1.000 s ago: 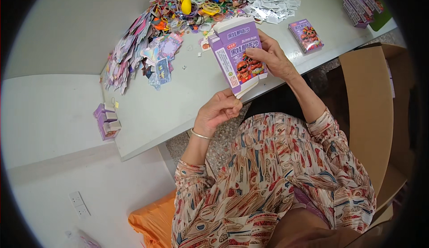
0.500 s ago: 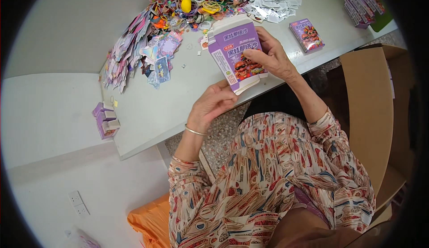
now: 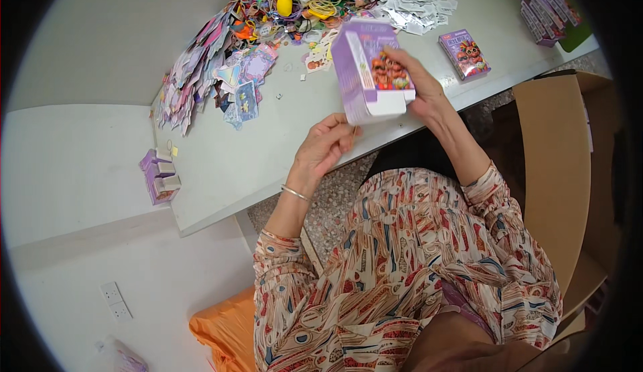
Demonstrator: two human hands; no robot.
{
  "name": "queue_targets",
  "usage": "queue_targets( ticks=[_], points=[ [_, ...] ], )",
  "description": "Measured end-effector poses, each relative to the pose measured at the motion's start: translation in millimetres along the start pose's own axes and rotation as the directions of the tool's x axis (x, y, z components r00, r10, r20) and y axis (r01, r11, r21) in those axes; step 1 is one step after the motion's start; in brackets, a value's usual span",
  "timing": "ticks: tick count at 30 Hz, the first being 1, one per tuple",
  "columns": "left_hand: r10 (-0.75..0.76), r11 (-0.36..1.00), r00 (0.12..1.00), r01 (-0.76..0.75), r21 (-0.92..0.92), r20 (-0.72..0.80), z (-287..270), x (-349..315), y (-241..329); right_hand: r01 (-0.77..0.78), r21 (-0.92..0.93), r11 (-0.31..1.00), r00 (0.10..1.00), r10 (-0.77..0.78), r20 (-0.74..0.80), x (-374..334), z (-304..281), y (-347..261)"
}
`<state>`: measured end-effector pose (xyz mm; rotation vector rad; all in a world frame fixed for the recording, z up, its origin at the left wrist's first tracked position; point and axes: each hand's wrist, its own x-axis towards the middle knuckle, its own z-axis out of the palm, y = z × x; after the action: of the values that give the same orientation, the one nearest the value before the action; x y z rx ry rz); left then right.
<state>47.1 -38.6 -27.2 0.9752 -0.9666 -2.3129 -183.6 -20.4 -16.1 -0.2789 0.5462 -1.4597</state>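
Note:
Over the table's front edge, my right hand (image 3: 426, 84) grips a small purple cardboard box (image 3: 378, 70) by its right side, thumb across the printed front. The box is squared up and tilted, its left side showing. White flaps (image 3: 390, 102) show at its lower end. My left hand (image 3: 325, 145), with a bangle at the wrist, has its fingers curled in at the box's lower left corner. The fingertips are closed there, partly hidden by the box. A similar purple box (image 3: 464, 54) lies on the table to the right.
A heap of colourful trinkets and bands (image 3: 308, 4) covers the back of the table (image 3: 281, 144). Beside it lie white packets (image 3: 418, 7) and a pile of shiny cards (image 3: 201, 70). More boxes (image 3: 549, 14) stand far right. A large brown carton (image 3: 552, 171) is at my right.
The box has opened from a flatter shape into a squared one and tipped, with its side and lower end now facing me. My left hand has shifted slightly up with it.

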Motion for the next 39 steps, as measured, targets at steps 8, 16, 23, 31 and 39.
queue_targets(
  ticks=[8, 16, 23, 31, 39],
  points=[
    [0.363, 0.931, 0.894, -0.343, 0.12, -0.263, -7, -30, 34, -0.2, -0.477, 0.856, 0.932, 0.317, 0.178, -23, -7, 2],
    [0.176, 0.499, 0.982, -0.025, 0.866, -0.072, -10, -117, -3, -0.103, -0.412, 0.905, 0.985, 0.15, 0.084, -13, 1, 3],
    [0.547, 0.538, 0.826, -0.223, 0.813, -0.136, 17, -64, 12, 0.02, -0.337, 0.941, 0.995, 0.013, 0.094, -11, 13, 25],
    [0.375, 0.784, 0.911, -0.214, 0.583, -0.17, 11, -51, 25, 0.101, -0.343, 0.934, 0.995, -0.099, 0.023, -11, 8, 18],
    [0.532, 0.691, 0.83, -0.311, 0.652, -0.169, 19, -26, 27, 0.307, -0.585, 0.75, 0.95, -0.28, 0.139, -14, 17, 29]
  ],
)
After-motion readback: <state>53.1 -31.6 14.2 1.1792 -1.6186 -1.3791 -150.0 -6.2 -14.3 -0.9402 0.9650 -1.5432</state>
